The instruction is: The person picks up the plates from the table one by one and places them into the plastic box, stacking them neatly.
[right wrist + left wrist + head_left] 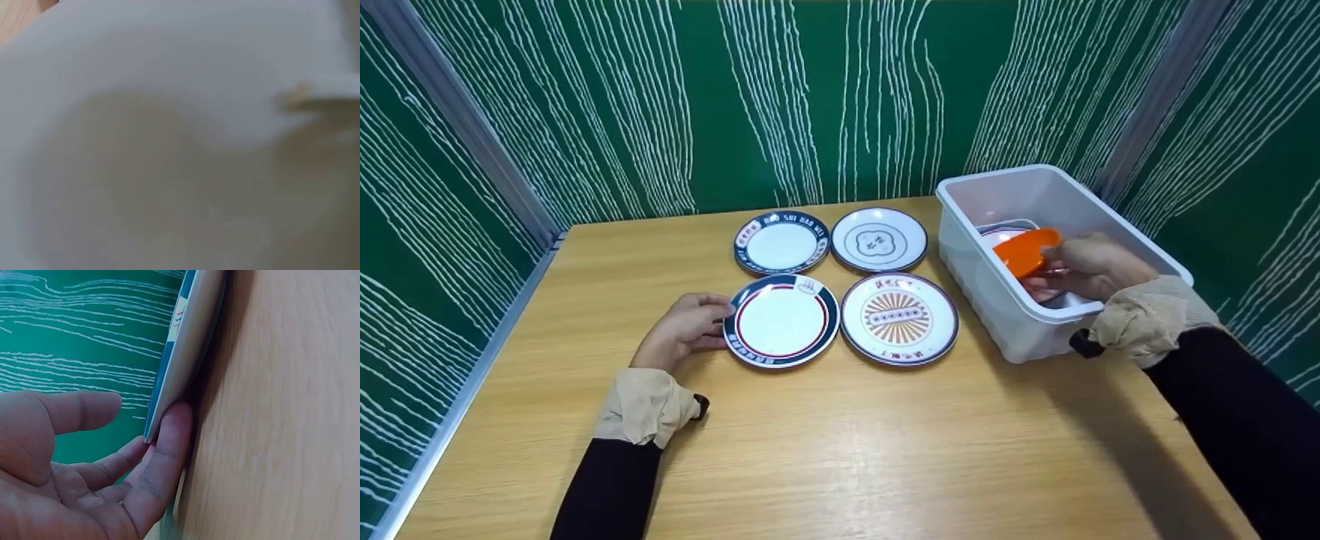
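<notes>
Right grip (1091,262): closed on an orange dish (1024,251), pinching it by its right end. Dish is tilted, inside the white tub (979,300) at the right of the counter (840,450), above a patterned plate (996,236); contact between the two: cannot tell. Right wrist view too blurred to help.

Left grip (686,326): not clamped. Fingers touch the left edge of the red-ringed plate (781,321), near row; left wrist view shows one finger under the rim and the thumb apart from it.

Also on the counter, face up: lettered navy-rimmed plate (781,244) far left, flower-marked plate (879,240) far right, sunburst plate (898,319) near right. Neighbours sit very close.

Handling notes (judgement): dish looks smooth, so a firm pinch well onto its end should stop it swivelling. Best moved on a vertical path, clear of the tub walls, before any sideways travel. Wrist wrap (1144,319) is by the near wall and could snag; keep the forearm high. At left, light fingertip pressure suffices; a hard push rightward would likely knock the red-ringed plate into the sunburst plate.
</notes>
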`<state>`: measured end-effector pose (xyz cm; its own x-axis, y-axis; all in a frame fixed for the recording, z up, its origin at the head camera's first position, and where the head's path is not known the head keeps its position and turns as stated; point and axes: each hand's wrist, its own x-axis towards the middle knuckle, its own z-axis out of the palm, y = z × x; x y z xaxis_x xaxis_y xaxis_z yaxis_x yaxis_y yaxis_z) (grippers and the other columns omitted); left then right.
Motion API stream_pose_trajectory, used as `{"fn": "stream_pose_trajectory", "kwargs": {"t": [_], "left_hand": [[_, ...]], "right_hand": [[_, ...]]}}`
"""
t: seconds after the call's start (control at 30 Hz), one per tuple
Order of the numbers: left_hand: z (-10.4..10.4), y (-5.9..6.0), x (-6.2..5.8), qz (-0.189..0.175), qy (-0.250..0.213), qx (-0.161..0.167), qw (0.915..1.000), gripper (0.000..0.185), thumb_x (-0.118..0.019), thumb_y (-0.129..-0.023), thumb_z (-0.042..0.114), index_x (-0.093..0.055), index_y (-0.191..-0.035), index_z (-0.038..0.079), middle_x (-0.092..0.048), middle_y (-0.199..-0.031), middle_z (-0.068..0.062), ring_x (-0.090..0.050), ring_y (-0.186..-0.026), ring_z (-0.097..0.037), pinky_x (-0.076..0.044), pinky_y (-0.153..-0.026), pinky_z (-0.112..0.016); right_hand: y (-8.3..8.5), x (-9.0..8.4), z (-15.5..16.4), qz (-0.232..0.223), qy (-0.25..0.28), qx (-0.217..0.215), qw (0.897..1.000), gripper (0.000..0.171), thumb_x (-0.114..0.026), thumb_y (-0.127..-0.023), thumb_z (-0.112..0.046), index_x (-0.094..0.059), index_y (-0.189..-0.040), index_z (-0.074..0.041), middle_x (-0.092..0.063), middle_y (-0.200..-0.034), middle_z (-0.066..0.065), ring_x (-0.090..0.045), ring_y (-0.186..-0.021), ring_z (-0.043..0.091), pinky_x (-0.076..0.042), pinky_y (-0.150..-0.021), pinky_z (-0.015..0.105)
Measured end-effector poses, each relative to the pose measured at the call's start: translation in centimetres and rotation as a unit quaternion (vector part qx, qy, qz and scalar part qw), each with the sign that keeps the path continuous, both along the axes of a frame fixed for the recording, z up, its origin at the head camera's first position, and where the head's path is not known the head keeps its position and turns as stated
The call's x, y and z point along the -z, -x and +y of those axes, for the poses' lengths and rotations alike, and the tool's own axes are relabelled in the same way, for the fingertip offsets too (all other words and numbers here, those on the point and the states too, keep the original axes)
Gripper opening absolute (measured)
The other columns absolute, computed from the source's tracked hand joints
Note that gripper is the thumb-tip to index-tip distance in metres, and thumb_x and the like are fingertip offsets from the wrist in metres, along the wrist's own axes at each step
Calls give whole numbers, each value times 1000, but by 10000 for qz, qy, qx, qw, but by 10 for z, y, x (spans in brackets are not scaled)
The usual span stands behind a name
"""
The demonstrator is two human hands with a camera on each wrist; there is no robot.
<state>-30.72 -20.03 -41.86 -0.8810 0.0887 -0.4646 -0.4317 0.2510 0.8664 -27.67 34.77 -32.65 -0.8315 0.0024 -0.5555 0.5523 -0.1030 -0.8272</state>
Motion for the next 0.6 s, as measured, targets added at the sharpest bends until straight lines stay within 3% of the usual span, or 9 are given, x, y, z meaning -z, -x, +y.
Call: {"fn": "stream_pose_trajectory", "kwargs": {"t": [0.13, 0.3, 0.6], "left_hand": [[0, -1, 0, -6, -36, 19, 10000, 44, -58, -105, 16, -48, -145, 3, -56, -128, -14, -64, -96, -21, -62, -79, -32], [0, 0, 1, -1, -8, 40, 10000, 45, -57, -105, 16, -47, -147, 3, -55, -128, -14, -64, -97, -21, -62, -80, -32], [2, -2, 6, 427, 268, 308, 9983, 47, -56, -98, -7, -45, -144, -11, -56, -124, -21, -66, -88, -19, -62, -79, -30]], "right_hand": [[1, 0, -1, -77, 66, 41, 9999, 69, -39, -108, -4, 4, -162, -3, -39, -138, 20, -65, -100, 28, -57, -97, 34], [1, 0, -2, -215, 280, 285, 9990, 67, -45, -109, -13, -5, -162, -13, -37, -143, 16, -59, -113, 28, -55, -99, 32], [1, -1, -2, -284, 588, 297, 9974, 69, -53, -107, -27, -9, -160, -21, -38, -135, 11, -48, -122, 24, -50, -106, 30]]}}
